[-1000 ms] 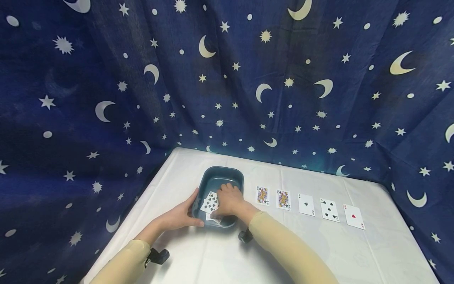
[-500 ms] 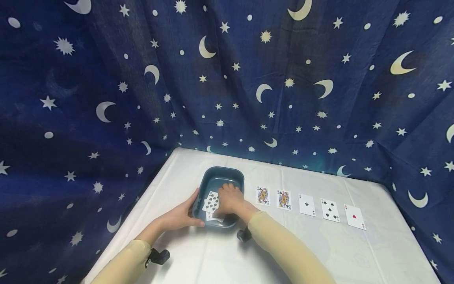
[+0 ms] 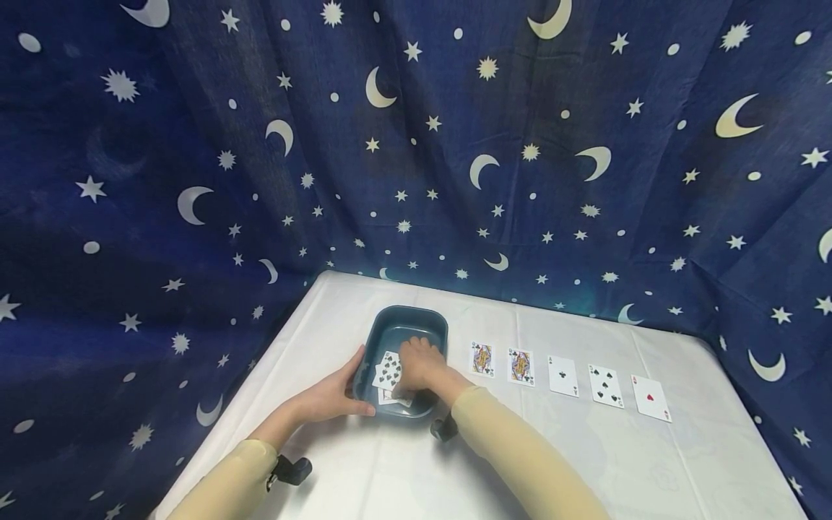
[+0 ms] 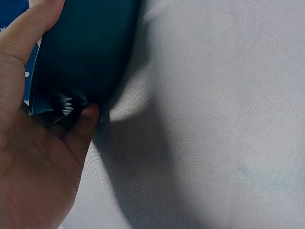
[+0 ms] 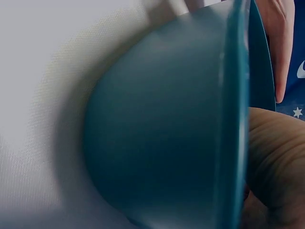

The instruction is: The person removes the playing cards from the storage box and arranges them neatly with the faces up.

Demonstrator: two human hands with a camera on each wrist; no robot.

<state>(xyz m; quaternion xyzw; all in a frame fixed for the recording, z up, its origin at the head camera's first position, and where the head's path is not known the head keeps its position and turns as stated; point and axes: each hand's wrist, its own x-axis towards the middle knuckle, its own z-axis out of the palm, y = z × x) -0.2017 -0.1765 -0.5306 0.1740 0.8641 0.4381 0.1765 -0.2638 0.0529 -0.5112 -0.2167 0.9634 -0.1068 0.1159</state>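
A dark teal tray (image 3: 408, 313) stands on the white cloth in the head view, with loose playing cards (image 3: 388, 370) inside near its left wall. The top one shows several black spade pips; another card (image 3: 385, 399) lies partly under it. My left hand (image 3: 330, 393) steadies the tray at its near left corner, thumb along the front and straight fingers against the left side. Inside the tray, my right hand (image 3: 421, 365) covers the right part of the cards, its thumb over the lower card. Those fingertips are hidden, also behind the tray wall (image 5: 162, 119) in the right wrist view.
To the right of the tray, several face-up cards lie in a spaced row: two queen-like face cards (image 3: 482, 359), an ace of clubs (image 3: 562, 376), a five of spades (image 3: 607, 386) and an ace of hearts (image 3: 651, 397). A starry blue curtain (image 3: 442, 144) hangs behind the table.
Within the tray, the cards have shifted slightly to the right, turning a little with my right hand. My left hand and the tray look nearly still.
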